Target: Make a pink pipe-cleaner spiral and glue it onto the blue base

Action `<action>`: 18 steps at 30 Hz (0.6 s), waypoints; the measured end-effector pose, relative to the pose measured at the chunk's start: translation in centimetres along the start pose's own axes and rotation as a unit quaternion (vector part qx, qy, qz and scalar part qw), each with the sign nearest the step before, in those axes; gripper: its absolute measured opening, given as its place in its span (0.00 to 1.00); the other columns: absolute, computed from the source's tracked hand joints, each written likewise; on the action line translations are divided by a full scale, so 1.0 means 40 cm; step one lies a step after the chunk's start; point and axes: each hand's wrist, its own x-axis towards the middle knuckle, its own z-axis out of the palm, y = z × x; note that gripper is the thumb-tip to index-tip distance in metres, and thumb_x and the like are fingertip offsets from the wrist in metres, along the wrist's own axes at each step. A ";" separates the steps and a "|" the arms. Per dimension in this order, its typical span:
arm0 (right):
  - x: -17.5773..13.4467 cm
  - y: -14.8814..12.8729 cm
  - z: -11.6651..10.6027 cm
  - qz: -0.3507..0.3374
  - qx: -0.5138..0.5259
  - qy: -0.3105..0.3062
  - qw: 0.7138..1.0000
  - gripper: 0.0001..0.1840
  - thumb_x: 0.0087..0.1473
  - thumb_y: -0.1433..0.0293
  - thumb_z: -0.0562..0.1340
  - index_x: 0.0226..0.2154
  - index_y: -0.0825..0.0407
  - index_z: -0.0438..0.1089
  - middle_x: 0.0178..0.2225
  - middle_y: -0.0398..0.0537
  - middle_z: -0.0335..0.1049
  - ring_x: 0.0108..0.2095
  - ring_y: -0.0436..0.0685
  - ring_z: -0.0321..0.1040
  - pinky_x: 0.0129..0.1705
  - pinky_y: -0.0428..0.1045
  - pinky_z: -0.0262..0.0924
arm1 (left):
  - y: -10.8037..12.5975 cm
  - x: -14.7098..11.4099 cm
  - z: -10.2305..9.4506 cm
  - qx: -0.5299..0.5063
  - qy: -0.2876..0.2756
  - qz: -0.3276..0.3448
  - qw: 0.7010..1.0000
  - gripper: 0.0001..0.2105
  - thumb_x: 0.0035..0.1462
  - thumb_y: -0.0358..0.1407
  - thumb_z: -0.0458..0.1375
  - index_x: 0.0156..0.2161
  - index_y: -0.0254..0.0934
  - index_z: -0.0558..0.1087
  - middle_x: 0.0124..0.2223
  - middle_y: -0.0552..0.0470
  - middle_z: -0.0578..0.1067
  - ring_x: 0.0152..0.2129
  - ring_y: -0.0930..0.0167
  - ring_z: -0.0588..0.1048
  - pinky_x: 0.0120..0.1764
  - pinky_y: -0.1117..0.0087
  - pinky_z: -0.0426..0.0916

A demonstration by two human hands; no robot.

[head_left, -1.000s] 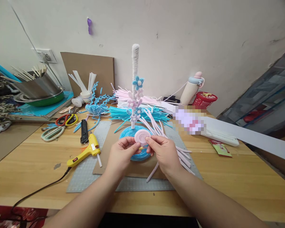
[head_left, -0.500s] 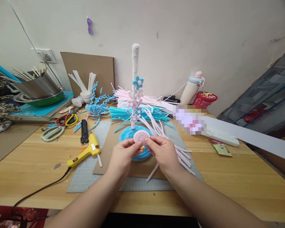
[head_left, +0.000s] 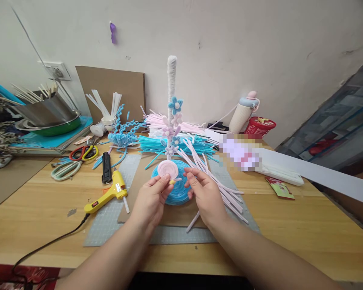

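Note:
My left hand (head_left: pixel 151 199) pinches a flat pink coiled pipe-cleaner disc (head_left: pixel 167 169) at its lower edge. A short pale end and a small yellow bit stick out beside my left thumb. My right hand (head_left: pixel 208 195) hovers just right of the disc, apart from it, with its fingers curved and loosely parted. Behind and below both hands lies a blue coiled pipe-cleaner base (head_left: pixel 181 197), partly covered by them. From its back rises a white wrapped post (head_left: pixel 172 80) bearing several blue, pink and lilac flowers (head_left: pixel 176 105).
A yellow glue gun (head_left: pixel 109 191), black stapler-like tool (head_left: pixel 107 167) and scissors (head_left: pixel 66 170) lie left. Pink pipe cleaners (head_left: pixel 230 197) spread right of the cardboard (head_left: pixel 133 201) on the grey cutting mat (head_left: pixel 99 229). Blue pipe cleaners (head_left: pixel 181 146), a bottle (head_left: pixel 242 114) and red tub (head_left: pixel 260 127) stand behind.
My right hand has let go of the pink disc and parted from it. My left hand has moved the disc left and slightly up, off the middle of the blue base.

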 end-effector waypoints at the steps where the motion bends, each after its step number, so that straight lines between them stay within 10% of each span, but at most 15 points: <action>1: -0.003 0.003 0.003 0.015 0.010 0.000 1.000 0.18 0.46 0.57 0.66 0.36 0.53 0.74 0.26 0.44 0.71 0.20 0.47 0.60 0.19 0.44 0.53 | 0.002 0.000 0.001 -0.010 0.004 -0.007 1.000 0.03 0.44 0.26 0.66 0.27 0.30 0.76 0.24 0.54 0.76 0.20 0.80 0.73 0.23 0.85 0.70; 18: -0.016 0.014 0.021 0.032 0.102 -0.028 0.994 0.11 0.42 0.62 0.69 0.21 0.54 0.73 0.18 0.39 0.63 0.20 0.46 0.56 0.23 0.44 0.51 | -0.043 -0.009 0.033 -0.056 -0.010 -0.073 0.996 0.11 0.42 0.33 0.68 0.26 0.31 0.69 0.18 0.59 0.65 0.13 0.83 0.59 0.12 0.83 0.48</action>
